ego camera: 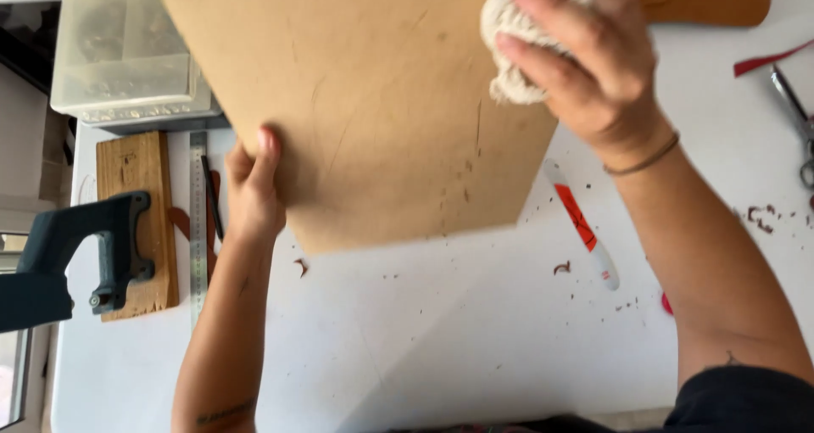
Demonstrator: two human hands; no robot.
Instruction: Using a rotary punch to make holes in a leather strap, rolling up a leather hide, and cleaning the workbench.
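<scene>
Fingers of left hand [254, 187] clamp edge of brown board [381, 102], tilted above white table [441, 331]. Right hand [585, 60] fingers closed on cream cloth wad [509, 34], pressed to board top. Steel ruler [197, 221] at left; white-red knife [583, 225] near board corner.

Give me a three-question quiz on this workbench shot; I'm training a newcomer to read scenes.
1. True or false: the right hand presses a cream cloth wad against the tan sheet.
2. Which hand steadies the sheet's left edge?
3. What lies between the wooden block and the left hand? A) steel ruler B) scissors C) tape roll

Key: 1 true; 2 the left hand; 3 A.
</scene>
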